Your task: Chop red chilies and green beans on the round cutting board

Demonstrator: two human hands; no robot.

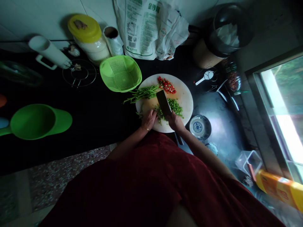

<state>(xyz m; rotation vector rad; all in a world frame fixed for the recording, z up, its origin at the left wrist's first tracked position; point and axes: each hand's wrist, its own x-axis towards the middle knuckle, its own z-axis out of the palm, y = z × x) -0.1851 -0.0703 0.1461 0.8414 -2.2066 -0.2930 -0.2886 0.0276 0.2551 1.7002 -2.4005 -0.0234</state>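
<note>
Fingers of the right hand are gripping the cleaver over the round board, while the left hand is resting curled beside the chopped greens, its hold unclear. Red pieces are lying cut already; long green stalks are remaining uncut!

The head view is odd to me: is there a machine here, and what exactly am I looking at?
There is no machine: these are a person's own bare hands. The camera sits on their head, looking forward and down, so the dark red clothing below is the wearer's.

On the dark counter lies a round white board. It carries chopped red pieces, long green stalks and chopped green pieces. The right hand holds a broad knife; the left hand is beside the chopped green pieces, though I can't tell whether it grips anything. A green basket stands behind the board.
</note>
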